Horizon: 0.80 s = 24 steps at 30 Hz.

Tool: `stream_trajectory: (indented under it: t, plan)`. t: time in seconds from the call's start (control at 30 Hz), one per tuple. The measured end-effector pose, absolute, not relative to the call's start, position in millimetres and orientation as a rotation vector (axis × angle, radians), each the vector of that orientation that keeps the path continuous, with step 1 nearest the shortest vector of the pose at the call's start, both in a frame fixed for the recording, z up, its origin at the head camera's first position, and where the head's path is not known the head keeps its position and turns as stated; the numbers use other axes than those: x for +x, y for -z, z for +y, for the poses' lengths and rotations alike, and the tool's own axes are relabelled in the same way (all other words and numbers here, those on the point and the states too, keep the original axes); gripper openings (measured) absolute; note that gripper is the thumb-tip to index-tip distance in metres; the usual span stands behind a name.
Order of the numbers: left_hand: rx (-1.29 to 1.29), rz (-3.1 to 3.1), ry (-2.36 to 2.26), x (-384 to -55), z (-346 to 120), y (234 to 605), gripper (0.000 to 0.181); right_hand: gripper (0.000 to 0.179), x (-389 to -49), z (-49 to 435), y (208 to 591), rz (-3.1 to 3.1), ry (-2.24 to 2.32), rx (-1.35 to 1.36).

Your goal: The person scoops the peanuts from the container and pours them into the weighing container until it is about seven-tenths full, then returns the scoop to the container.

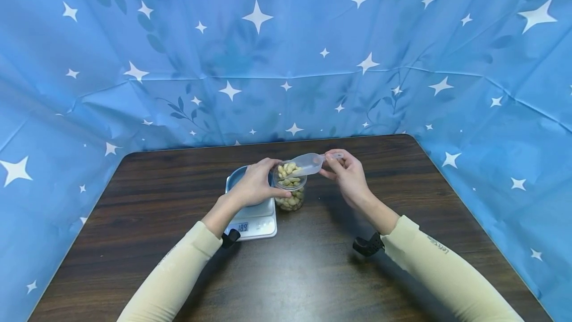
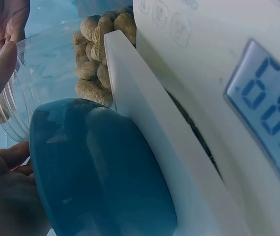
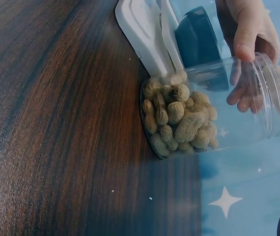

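A clear plastic jar (image 3: 206, 76), its lower part full of unshelled peanuts (image 3: 188, 127), stands upright on the table. My left hand (image 1: 255, 183) grips it near the rim, thumb on the near side and fingers round the far side. With my right hand (image 1: 350, 175) I pinch the handle of a translucent scoop (image 1: 309, 164). The scoop tilts down to the left over the jar's mouth, with several peanuts at its front end. Beside the jar, a blue bowl (image 2: 98, 167) sits on a white kitchen scale (image 1: 259, 227), partly hidden by my left hand and forearm.
The scale's display (image 1: 243, 227) shows digits reading about 189. Everything stands on a dark wooden table (image 1: 156, 202). Behind it hangs a blue curtain (image 1: 286, 53) with white stars. Two tiny white specks lie on the table in the right wrist view.
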<state>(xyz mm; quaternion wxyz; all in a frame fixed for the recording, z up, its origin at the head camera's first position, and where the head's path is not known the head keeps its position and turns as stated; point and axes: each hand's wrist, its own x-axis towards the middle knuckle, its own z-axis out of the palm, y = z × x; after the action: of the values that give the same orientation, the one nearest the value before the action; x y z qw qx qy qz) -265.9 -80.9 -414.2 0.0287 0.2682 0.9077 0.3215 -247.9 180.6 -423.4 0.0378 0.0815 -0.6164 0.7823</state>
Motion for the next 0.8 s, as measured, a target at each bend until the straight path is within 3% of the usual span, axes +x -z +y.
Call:
stream_trajectory:
  t: [0.53,0.8]
  plan:
    - [0.793,2.861,-0.992,-257.7,-92.3,413.6,0.1,0.029,-250.7,178.0,419.6,-1.784,-2.44,0.284]
    - [0.688,2.89,-1.033,-247.5,-122.5,412.5,0.099,0.019,-253.6,170.9,417.3,-1.721,-2.471,0.28]
